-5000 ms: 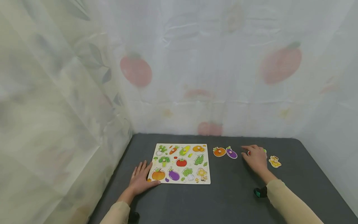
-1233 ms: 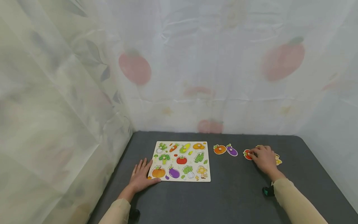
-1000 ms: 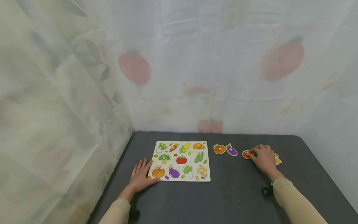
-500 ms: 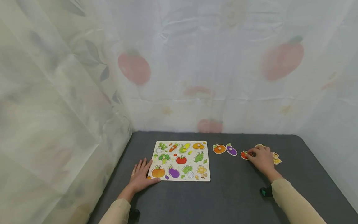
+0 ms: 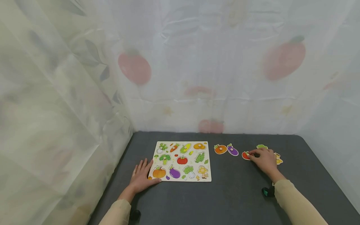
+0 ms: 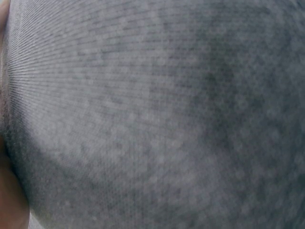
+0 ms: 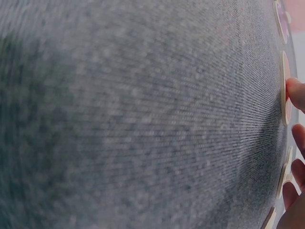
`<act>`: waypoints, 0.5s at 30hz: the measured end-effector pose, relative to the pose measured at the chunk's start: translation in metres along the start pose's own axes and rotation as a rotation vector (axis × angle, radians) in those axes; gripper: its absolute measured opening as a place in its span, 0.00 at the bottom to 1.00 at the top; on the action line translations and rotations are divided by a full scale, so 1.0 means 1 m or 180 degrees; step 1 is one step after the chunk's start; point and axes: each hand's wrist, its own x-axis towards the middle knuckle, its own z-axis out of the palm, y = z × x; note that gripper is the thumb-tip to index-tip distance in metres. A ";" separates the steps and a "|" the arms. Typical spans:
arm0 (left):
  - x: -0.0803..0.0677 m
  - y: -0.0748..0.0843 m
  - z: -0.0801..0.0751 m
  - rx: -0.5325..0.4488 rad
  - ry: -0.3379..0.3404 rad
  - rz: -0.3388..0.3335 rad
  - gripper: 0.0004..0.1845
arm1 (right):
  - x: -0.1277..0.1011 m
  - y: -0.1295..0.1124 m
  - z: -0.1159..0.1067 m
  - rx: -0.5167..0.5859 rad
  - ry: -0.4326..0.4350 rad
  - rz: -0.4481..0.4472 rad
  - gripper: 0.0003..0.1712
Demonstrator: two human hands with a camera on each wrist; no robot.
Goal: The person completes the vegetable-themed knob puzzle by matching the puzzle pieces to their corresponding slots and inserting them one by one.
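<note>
A white vegetable puzzle board [image 5: 194, 178] lies flat on the dark table, with carrot, corn, broccoli and other vegetables on it. My left hand [image 5: 139, 178] rests at its lower left corner, fingers spread, thumb along the front edge. To the right, my right hand [image 5: 264, 160] pinches a tomato puzzle piece [image 5: 245, 155] with thumb and index finger, and the right wrist view shows a fingertip against that piece [image 7: 284, 71]. Partly covered by this hand are a green-topped puzzle piece [image 5: 262, 146] behind it and a yellow mushroom puzzle piece [image 5: 279, 159] beside it.
Between board and right hand lie a pumpkin puzzle piece [image 5: 220, 149] and an eggplant puzzle piece [image 5: 232, 150], side by side. Pale printed curtains [image 5: 180, 78] hang at the back and both sides of the table [image 5: 197, 203]. The left wrist view shows mostly table surface.
The right hand uncovers the tomato piece and slides it a little left, away from the green-topped piece, which now shows behind the knuckles. The left hand stays at the board's corner.
</note>
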 end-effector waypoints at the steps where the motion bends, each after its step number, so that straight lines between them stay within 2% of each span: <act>1: 0.000 0.000 0.000 0.0002 0.0000 0.0003 0.64 | 0.000 0.000 0.000 0.0011 -0.0015 0.0011 0.16; 8: -0.002 0.005 -0.005 0.0051 0.0039 0.0004 0.63 | 0.000 0.000 0.000 0.0001 -0.0061 0.0079 0.16; 15: -0.001 0.006 -0.006 0.0017 -0.0044 -0.0026 0.64 | 0.000 0.001 0.001 -0.0047 -0.0061 0.0103 0.17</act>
